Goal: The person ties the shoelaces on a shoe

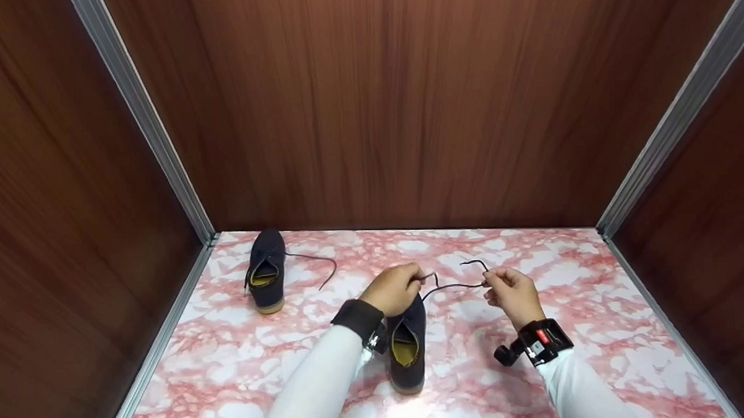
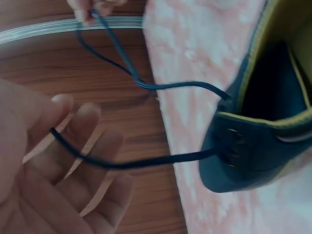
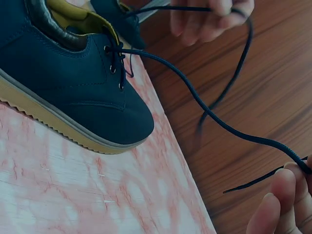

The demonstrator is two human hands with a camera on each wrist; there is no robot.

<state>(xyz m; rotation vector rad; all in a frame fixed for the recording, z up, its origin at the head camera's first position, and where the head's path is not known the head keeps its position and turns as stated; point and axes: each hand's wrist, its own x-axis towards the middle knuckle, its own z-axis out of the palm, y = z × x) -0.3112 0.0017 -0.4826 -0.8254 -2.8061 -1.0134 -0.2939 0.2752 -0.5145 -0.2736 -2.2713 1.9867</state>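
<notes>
A dark blue lace-up shoe (image 1: 407, 375) with a yellow lining stands upright on the marbled surface, toe facing away. Over its toe end, the left hand (image 1: 394, 290) pinches one shoelace (image 2: 131, 165) between thumb and index finger; the lace's free end dangles past the fingers. Off to the shoe's right, the right hand (image 1: 515, 292) pinches the other shoelace (image 3: 195, 95), whose tip sticks out beyond the fingertips. Both laces run from the eyelets through the air, somewhat slack. In the head view the left hand and wrist hide part of the shoe's front.
A matching shoe (image 1: 268, 296) stands at the back left, its loose lace (image 1: 315, 257) trailing rightward over the pink-and-white surface (image 1: 229, 362). Brown wood-grain panels (image 1: 368, 110) rise at the back and both sides, joined by grey metal corner strips (image 1: 142, 105).
</notes>
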